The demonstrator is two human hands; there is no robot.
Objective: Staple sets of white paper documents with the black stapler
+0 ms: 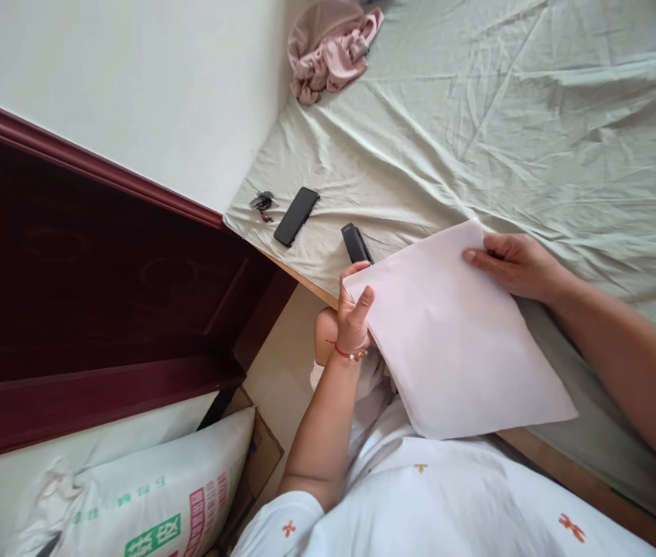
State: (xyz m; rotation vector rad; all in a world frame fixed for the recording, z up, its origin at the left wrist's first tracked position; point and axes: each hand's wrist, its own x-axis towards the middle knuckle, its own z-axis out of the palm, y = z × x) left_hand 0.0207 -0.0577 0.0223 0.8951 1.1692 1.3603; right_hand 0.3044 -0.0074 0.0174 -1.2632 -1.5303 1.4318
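Note:
White paper [461,340] lies tilted over my lap, in front of my shirt; whether it is one sheet or several I cannot tell. My left hand [356,309], with a red beaded string on its wrist, grips the paper's left corner with the thumb on top. At the far right corner, my right hand [507,263] pinches the edge between thumb and fingers. Just beyond my left hand, a black stapler [357,243] rests on the pale green bedsheet [421,162], its near end partly hidden.
Left of the stapler lie a black phone [296,216] and a bunch of keys [262,203]. Crumpled pink cloth [333,54] sits against the wall. A dark red wooden headboard [101,255] stands at left, with a printed white sack [159,487] below it.

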